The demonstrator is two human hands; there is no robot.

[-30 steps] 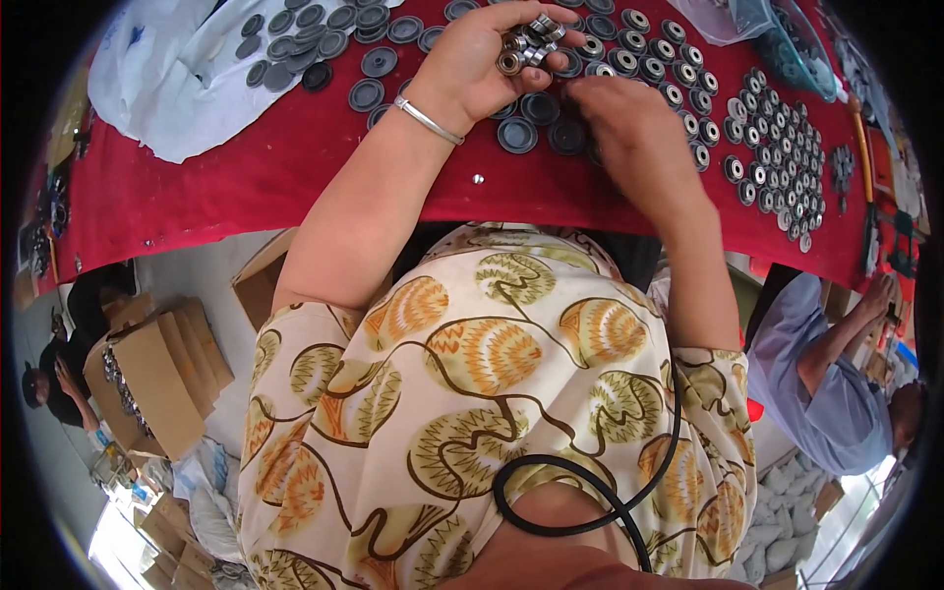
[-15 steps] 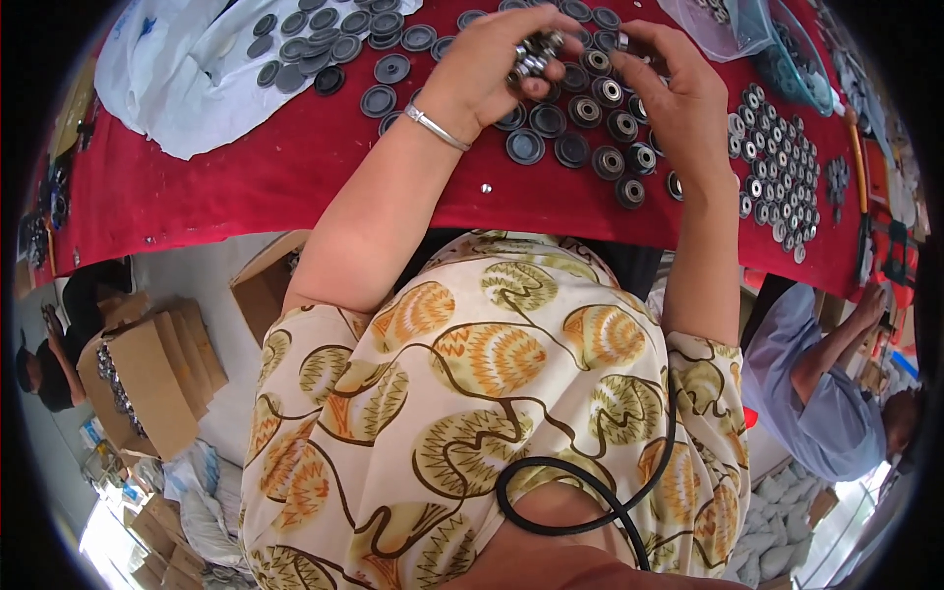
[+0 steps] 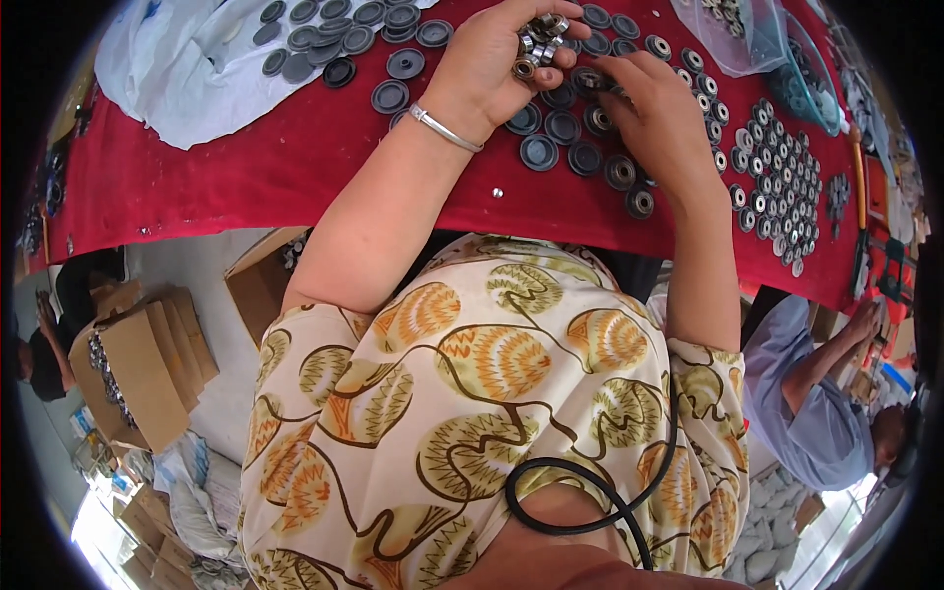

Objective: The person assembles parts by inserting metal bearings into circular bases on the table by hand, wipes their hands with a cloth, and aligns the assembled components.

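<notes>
My left hand (image 3: 492,69), with a silver bangle at the wrist, is closed around several small metal bearings (image 3: 539,47) heaped against its fingers. To its right, my right hand (image 3: 657,118) reaches down with bent fingers. Its fingertips close on a bearing (image 3: 589,79) at a dark grey round cap; the fingers partly cover it. Plain grey caps (image 3: 539,151) lie below and between the hands. Beside and under my right hand are caps with bearings seated in their centres (image 3: 619,172).
A red cloth (image 3: 246,187) covers the table. More grey caps (image 3: 339,72) lie on a white plastic sheet (image 3: 167,108) at left. Many bearings (image 3: 777,177) are grouped at right, near a teal basket (image 3: 811,93) and a clear bag (image 3: 728,34). A person (image 3: 816,393) sits at far right.
My right hand has moved left and a little down, from behind the capped bearings to a cap nearer my left hand. The left hand still holds its bearings, its palm turned slightly.
</notes>
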